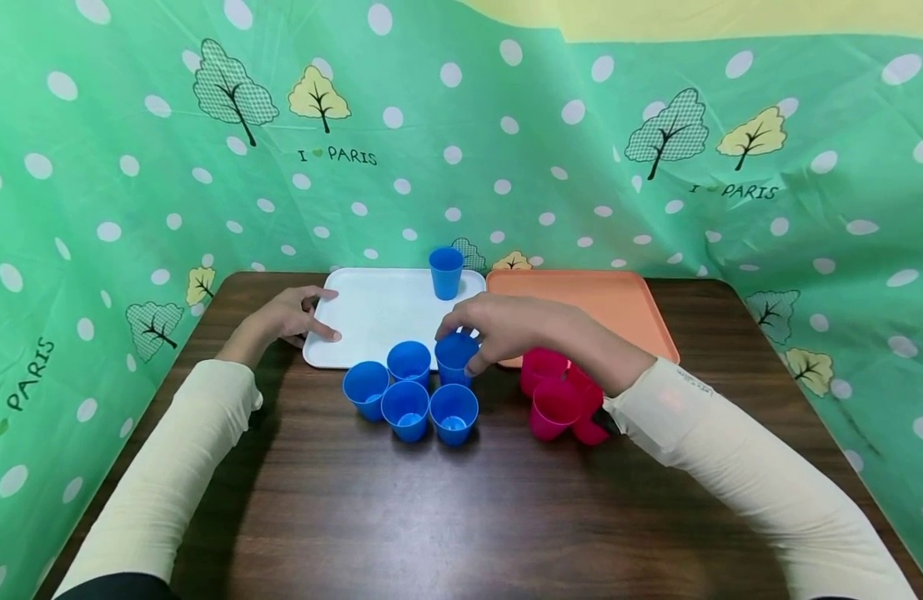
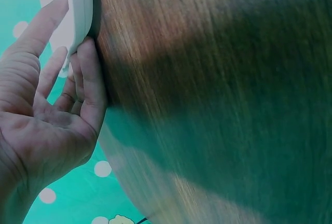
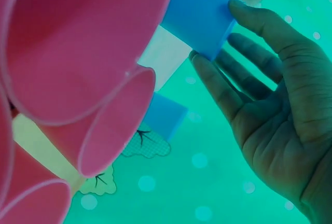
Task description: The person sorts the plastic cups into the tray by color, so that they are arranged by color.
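One line of writing (image 1: 32, 383) climbs up the green cloth (image 1: 431, 50) at the far left, and we read "I", a small green heart, then "PARIS". Next we come to the left hand (image 1: 284, 315) at the left edge of the white tray (image 1: 378, 312). It grips that edge, with the thumb on top and other fingers tucked by the rim. The tray sits at the back of the brown bench (image 1: 431, 517). Up on the cloth above it, we read "I PARIS" again, with a green heart in the gap, under two trees.

In front of the tray we see four blue cups (image 1: 405, 410) close together on the bench, with their open tops up. Just behind the right one is the held blue cup (image 1: 457, 373), by the front edge of the white tray. The right hand (image 1: 499, 325) pinches it near the top with thumb and fingers. We cannot tell if its bottom touches anything. One more blue cup (image 1: 447, 275) stands on the white tray, near its back right corner.

Further right lie the orange tray (image 1: 604, 300) and, in front, a bunch of red cups (image 1: 555, 408), partly hidden by the arm. The right sleeve (image 1: 664, 408) has tiny writing we cannot read. Behind it, the cloth says "PARIS" once more.
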Motion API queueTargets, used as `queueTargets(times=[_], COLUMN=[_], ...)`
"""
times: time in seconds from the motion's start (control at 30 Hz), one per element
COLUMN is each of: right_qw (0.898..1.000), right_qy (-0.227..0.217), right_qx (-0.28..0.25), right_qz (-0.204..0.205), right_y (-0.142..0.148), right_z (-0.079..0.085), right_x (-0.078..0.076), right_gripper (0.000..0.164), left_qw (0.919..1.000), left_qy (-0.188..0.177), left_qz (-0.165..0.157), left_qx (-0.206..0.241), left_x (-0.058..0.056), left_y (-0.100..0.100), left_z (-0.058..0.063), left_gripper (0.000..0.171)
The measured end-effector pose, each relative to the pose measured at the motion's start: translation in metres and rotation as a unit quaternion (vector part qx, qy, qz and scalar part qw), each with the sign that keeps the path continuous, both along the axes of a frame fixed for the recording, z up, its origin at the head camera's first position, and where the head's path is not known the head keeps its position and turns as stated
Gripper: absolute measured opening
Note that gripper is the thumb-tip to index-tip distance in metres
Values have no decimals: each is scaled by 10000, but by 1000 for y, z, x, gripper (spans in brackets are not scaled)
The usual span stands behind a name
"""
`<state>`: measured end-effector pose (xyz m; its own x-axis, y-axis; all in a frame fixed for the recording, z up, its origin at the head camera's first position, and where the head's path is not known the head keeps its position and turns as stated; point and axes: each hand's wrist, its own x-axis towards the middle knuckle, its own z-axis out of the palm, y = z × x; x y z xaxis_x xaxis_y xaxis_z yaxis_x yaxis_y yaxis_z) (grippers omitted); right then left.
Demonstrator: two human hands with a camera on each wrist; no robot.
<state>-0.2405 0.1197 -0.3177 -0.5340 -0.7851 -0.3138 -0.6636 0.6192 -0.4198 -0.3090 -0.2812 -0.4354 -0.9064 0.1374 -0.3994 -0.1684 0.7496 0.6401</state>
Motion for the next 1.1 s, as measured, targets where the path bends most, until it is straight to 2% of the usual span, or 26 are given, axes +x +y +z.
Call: queueTargets(times=[0.3,0.77,1.1], right_qw=[9997,9989,9972], right_qy=[230,358,333], right_qx=[98,-69,-161], right_qz=[8,-288,-646], right_y=[1,-18,-27], right_z=[10,24,17], right_x=[-6,-30,-49], right_gripper=[59,59,59], left_qw=[10000,9999,10000], left_qy=[-6,-116,-60], left_qz=[-9,94,28], left_qx=[-5,46,68], left_x=[0,1,1], left_y=[3,1,1], left_z=[2,2,0], left_gripper=[101,101,104])
